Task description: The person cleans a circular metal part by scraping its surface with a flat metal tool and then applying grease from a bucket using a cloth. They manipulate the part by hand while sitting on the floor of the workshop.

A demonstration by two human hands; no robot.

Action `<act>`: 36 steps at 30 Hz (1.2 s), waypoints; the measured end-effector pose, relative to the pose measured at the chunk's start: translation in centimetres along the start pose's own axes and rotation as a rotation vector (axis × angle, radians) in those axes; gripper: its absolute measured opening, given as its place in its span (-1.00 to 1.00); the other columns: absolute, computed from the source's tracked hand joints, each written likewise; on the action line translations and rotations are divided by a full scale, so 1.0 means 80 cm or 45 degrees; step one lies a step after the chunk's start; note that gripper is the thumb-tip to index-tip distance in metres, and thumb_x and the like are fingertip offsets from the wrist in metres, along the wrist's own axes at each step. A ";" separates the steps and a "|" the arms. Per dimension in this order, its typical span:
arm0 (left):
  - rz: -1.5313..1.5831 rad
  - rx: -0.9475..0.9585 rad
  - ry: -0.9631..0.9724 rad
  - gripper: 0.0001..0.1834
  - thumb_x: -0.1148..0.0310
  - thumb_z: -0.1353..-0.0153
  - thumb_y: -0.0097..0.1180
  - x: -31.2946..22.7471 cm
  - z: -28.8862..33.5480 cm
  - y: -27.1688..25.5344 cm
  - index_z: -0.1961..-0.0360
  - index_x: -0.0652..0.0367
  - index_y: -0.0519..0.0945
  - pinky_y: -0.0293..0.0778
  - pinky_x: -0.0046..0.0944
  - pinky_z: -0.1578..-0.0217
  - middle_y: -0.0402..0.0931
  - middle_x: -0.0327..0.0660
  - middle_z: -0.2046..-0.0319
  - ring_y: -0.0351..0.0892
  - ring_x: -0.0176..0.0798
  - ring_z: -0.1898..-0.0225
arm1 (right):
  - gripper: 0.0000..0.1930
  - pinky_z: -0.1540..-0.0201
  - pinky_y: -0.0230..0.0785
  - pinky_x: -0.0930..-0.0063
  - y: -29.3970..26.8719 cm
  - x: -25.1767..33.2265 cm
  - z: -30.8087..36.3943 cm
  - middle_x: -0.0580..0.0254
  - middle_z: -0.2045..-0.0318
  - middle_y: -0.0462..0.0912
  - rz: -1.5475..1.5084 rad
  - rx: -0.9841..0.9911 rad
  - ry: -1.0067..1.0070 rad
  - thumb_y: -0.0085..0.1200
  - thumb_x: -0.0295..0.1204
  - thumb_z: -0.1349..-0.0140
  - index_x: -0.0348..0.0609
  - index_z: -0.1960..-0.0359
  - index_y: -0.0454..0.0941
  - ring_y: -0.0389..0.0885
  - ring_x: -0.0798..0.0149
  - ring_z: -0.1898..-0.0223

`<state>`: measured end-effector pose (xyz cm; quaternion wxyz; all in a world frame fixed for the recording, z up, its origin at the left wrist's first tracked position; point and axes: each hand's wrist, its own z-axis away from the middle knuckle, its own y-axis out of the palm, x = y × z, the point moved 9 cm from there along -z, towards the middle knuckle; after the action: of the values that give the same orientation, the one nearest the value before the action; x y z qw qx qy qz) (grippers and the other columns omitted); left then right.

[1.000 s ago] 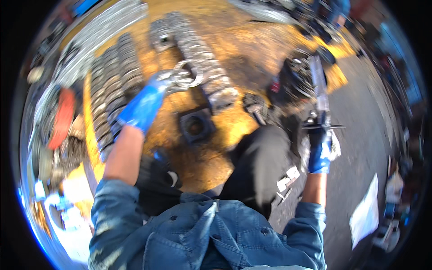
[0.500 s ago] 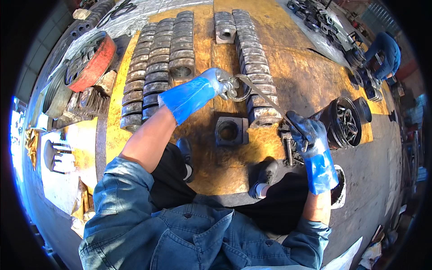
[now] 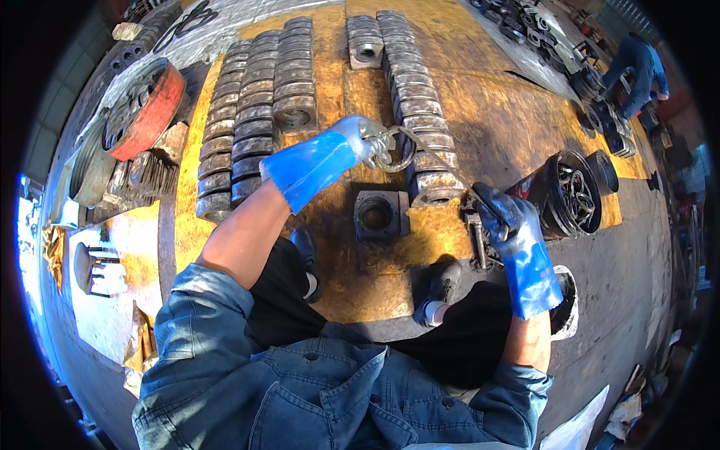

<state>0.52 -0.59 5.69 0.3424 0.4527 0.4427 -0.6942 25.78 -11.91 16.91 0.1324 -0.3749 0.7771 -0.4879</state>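
My left hand (image 3: 352,142), in a blue and grey glove, is closed around a metal ring (image 3: 410,154) held out in front of me. In my gloved right hand (image 3: 514,229) is the dark handle of a thin, flat metal tool (image 3: 444,166) that looks like a file. Its long blade reaches up and left to the ring, and the far end overlaps it. Whether the blade touches the ring I cannot tell. Below the hands, a square metal block (image 3: 403,215) with a round hole lies on the floor between my feet.
Long rows of similar metal blocks (image 3: 255,97) stand ahead, with more rows (image 3: 420,105) to the right. A black bucket (image 3: 546,214) of metal rings sits beside my right hand. Left is a red round container (image 3: 161,112). A person in blue (image 3: 637,71) bends down at far right.
The floor and blocks have shifted slightly left in view. Both hands keep their grips, and the tool and ring have moved only a little.
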 end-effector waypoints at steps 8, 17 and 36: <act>0.260 -0.233 0.172 -0.76 0.54 -0.28 0.09 -0.028 0.002 -0.014 0.05 0.41 0.58 0.61 -0.23 0.24 0.66 -0.04 0.18 0.66 -0.22 0.22 | -0.74 0.37 0.50 0.49 0.114 -0.082 0.066 0.13 0.32 0.69 -1.529 0.261 1.136 -0.02 -0.40 -0.34 -0.27 0.03 0.53 0.67 0.31 0.31; 0.497 -0.485 0.610 -0.75 0.55 -0.28 0.11 -0.050 0.027 -0.025 0.02 0.35 0.58 0.50 -0.37 0.04 0.65 -0.19 0.16 0.60 -0.38 0.16 | -0.59 0.48 0.48 0.42 0.122 -0.018 0.062 0.06 0.30 0.67 -1.963 0.086 1.392 -0.03 -0.25 -0.39 -0.35 -0.09 0.46 0.64 0.27 0.42; -0.408 -0.209 0.290 -0.76 0.54 -0.22 0.15 -0.015 -0.008 -0.019 0.07 0.27 0.62 0.51 -0.36 0.22 0.68 -0.15 0.24 0.59 -0.40 0.24 | -0.69 0.51 0.49 0.54 0.107 -0.049 0.039 0.05 0.34 0.70 -1.343 0.020 0.987 -0.07 -0.39 -0.36 -0.33 -0.02 0.52 0.63 0.37 0.49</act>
<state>-0.19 0.65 7.17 0.2113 0.4224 0.6000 -0.6457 26.34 -9.08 7.39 -0.4119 -0.5018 0.4766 -0.5928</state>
